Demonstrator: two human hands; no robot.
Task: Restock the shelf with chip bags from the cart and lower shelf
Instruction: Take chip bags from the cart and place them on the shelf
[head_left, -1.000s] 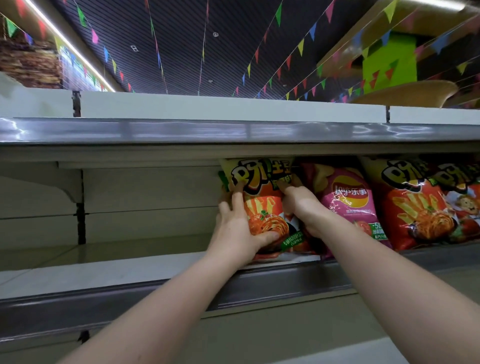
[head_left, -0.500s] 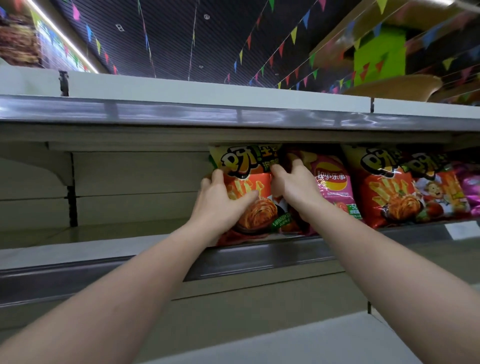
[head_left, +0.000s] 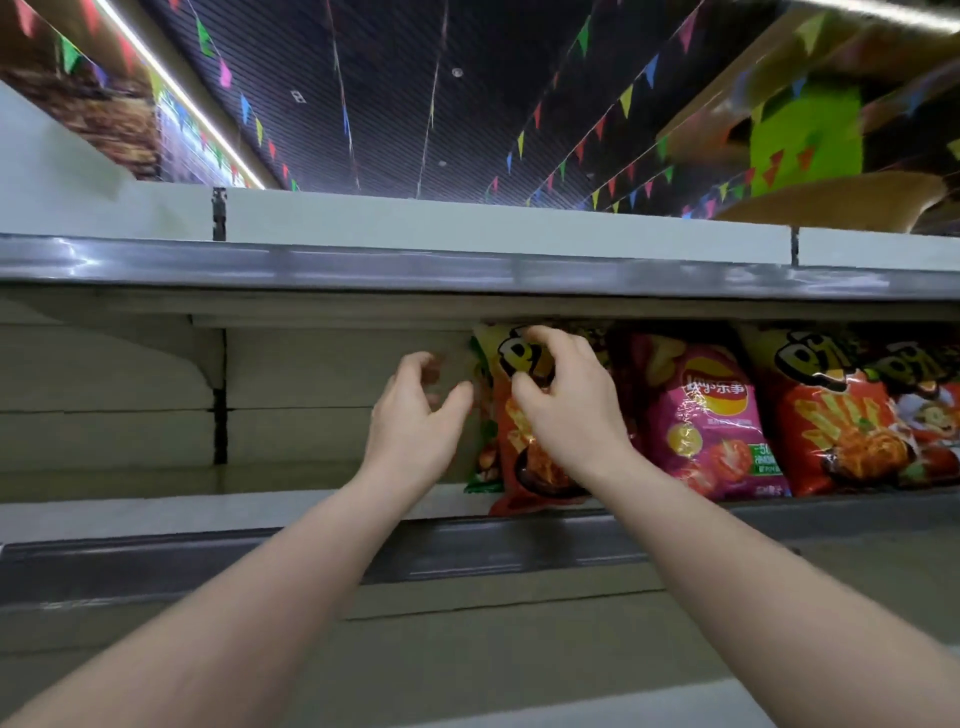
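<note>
The white metal shelf (head_left: 156, 514) crosses the middle of the frame, under another shelf board (head_left: 467, 270). On its right half stand the chip bags: the red-and-yellow fries bag (head_left: 511, 441) leftmost, the pink chip bag (head_left: 711, 415) right of it, a second red fries bag (head_left: 841, 426) at the right edge. Both hands are in front of the leftmost bag.

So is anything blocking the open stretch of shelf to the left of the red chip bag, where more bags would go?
Nothing visible does. The shelf left of the red chip bag is bare back to the rear panel. Only the left hand hangs in front of that space, holding nothing; the right hand is in front of the bag.
</note>
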